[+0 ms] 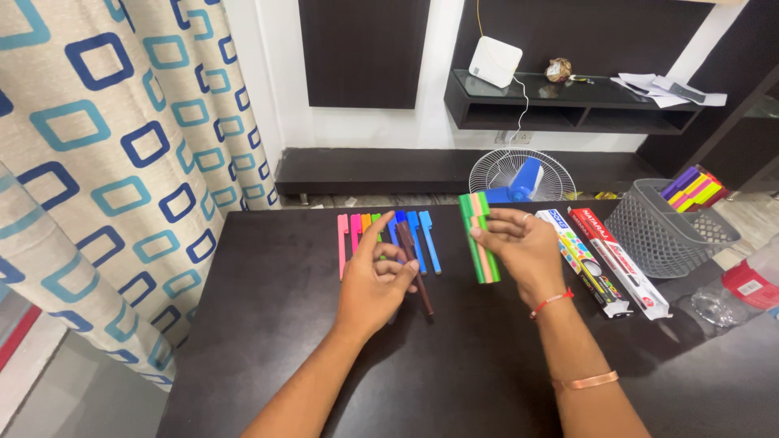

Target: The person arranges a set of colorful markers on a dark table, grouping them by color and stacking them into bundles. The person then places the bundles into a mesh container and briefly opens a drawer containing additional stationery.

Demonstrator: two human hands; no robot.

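- Brown pen [419, 276] lay pinched in our left hand [375, 284], just below the row of coloured pens [388, 234] on the dark table [268, 324].
- We judged the row partly laid; a bundle of green and peach pens [479, 239] was not yet laid out.
- Our right hand [523, 247], right of the row, had its fingers curled around that bundle.

Brown pen [415, 272], green-pink bundle [480, 240]
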